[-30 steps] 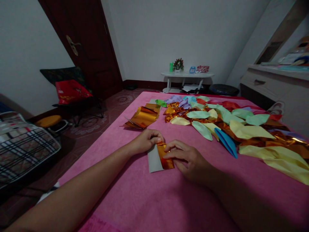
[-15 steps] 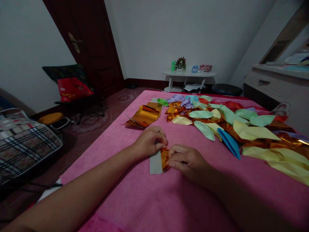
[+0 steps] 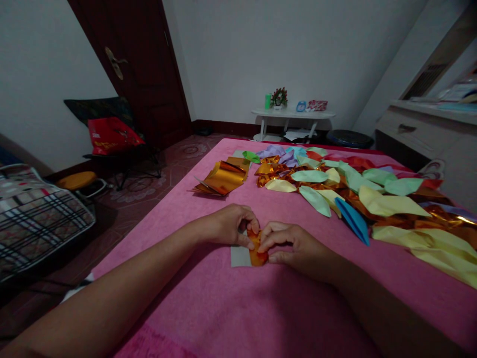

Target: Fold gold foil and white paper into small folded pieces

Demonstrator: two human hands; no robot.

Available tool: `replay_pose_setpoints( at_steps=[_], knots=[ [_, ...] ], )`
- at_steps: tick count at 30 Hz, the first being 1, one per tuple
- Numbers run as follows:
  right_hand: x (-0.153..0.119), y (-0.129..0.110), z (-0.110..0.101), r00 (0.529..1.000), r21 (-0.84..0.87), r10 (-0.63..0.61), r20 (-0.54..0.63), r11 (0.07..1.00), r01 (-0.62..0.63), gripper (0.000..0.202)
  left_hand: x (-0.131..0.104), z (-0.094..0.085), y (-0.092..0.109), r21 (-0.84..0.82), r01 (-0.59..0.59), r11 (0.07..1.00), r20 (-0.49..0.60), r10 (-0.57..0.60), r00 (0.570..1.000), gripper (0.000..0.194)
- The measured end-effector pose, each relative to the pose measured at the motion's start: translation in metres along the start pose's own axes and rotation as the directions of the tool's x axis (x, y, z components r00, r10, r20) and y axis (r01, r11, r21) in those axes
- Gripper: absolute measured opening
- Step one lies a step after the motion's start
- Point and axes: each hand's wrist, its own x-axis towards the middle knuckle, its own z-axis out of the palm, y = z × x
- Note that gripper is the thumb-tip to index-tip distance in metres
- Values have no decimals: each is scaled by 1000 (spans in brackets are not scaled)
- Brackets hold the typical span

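Note:
A sheet of gold foil paper (image 3: 258, 257) with a pale grey back lies on the pink cloth, its right part folded over so the shiny side shows. My left hand (image 3: 234, 226) pinches the fold's far left edge between thumb and fingers. From the right, my right hand (image 3: 286, 242) has its fingers closed on the folded edge. Beyond my left hand rests a stack of gold foil sheets (image 3: 223, 178). Right of it spread several folded paper pieces in yellow, green, purple and gold, with a blue folded paper (image 3: 353, 221) nearest my right hand.
The pink cloth (image 3: 179, 293) covers the table. A white side table (image 3: 294, 113) with a small potted plant stands at the far wall. At left are a plaid bag (image 3: 44, 223), a yellow stool (image 3: 77, 180) and a red bag (image 3: 114, 136) on a chair.
My left hand has shifted slightly nearer, its thumb now on the folded gold part. My right fingers have moved up along the fold, and more gold surface shows.

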Motion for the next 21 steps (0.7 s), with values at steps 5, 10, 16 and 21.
replay_pose_setpoints(
  at_steps=[5, 10, 16, 21],
  knots=[
    [-1, 1, 4, 999, -29, -19, -48, 999, 18, 20, 0, 0, 0, 11, 18, 1000, 12, -18, 1000, 29],
    [0, 0, 7, 997, -98, -35, -66, 995, 29, 18, 1, -1, -3, -18, 19, 1000, 34, -18, 999, 29],
    [3, -1, 12, 992, -169, -35, -124, 985, 14, 13, 2, -1, -4, 8, 35, 999, 73, -36, 997, 36],
    [6, 0, 21, 976, -210, 13, -216, 976, -59, 11, 1, -2, 0, 55, 24, 998, 74, -28, 997, 39]
  ],
)
